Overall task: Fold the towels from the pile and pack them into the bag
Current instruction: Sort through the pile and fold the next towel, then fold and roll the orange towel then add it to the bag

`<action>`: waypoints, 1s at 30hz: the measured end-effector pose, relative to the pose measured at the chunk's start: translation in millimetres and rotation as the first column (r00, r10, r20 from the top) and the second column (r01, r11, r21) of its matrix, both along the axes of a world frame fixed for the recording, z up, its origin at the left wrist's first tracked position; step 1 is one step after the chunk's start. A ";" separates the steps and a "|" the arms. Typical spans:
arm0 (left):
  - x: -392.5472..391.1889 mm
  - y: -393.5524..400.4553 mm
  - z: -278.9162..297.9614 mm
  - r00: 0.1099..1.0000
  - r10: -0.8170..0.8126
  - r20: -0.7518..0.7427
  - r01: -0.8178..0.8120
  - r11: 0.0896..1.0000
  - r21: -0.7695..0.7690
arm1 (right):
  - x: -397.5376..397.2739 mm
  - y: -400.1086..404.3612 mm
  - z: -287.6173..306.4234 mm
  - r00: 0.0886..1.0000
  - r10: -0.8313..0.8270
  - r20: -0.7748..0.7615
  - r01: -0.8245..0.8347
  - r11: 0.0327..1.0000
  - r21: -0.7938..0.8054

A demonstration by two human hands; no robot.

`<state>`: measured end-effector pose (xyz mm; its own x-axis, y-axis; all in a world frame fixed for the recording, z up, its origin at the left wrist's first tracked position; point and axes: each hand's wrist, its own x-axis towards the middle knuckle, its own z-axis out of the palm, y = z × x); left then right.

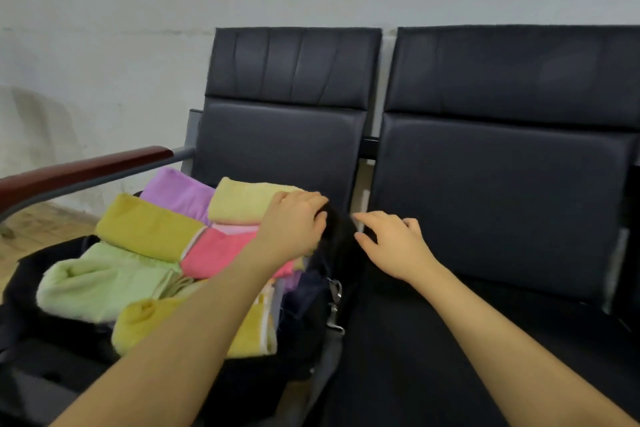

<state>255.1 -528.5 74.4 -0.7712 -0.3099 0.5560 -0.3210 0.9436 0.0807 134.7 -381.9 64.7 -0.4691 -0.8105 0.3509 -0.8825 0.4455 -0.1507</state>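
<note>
At the far left of the frame a dark red wooden armrest [83, 170] on a grey metal bar slants up toward the middle, with a pale wall and a strip of wooden floor behind it. Below it, filling the lower left, a black bag [52, 354] lies open on the seat and is packed with folded towels. From left to right these are: a light green towel [104, 281] at the bag's left side, a mustard yellow towel [149, 225] just above it, another yellow towel [138, 326] at the near edge partly under the left forearm, a purple towel [176, 189] at the back, a pink towel [218, 250] in the middle, and a pale yellow towel [246, 199] at the back right, touching the purple one.

The left hand [294, 222] reaches across the towels, its fingers curled over a black fold of the bag's right rim and gripping it. A metal clasp [335, 305] hangs on the bag's right side, below that hand.

Just right of the rim, the right hand [391, 243] hovers with fingers spread and loosely bent, holding nothing; whether its fingertips touch the black fabric I cannot tell.

Two black padded chair backs [287, 114] stand side by side behind, the right one [509, 166] filling the right of the frame.
</note>
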 end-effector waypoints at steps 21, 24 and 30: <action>-153.4 492.0 -95.3 0.672 -0.703 0.234 0.624 0.707 0.334 | -45.6 510.8 -103.9 0.614 -0.789 -0.021 0.784 0.607 0.129; -165.0 541.2 -111.0 0.576 -0.770 0.275 0.661 0.637 0.397 | -44.8 550.3 -120.3 0.472 -0.880 -0.050 0.871 0.457 0.181; -187.5 579.6 -132.5 0.495 -0.787 0.370 0.620 0.617 0.484 | -46.4 581.1 -137.2 0.478 -0.879 -0.006 0.878 0.477 0.037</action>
<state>67.6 51.1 -58.1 -0.9123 0.4095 0.0058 0.3770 0.8343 0.4021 88.3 199.2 -72.5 -0.9462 0.0174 0.3233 -0.0258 0.9913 -0.1290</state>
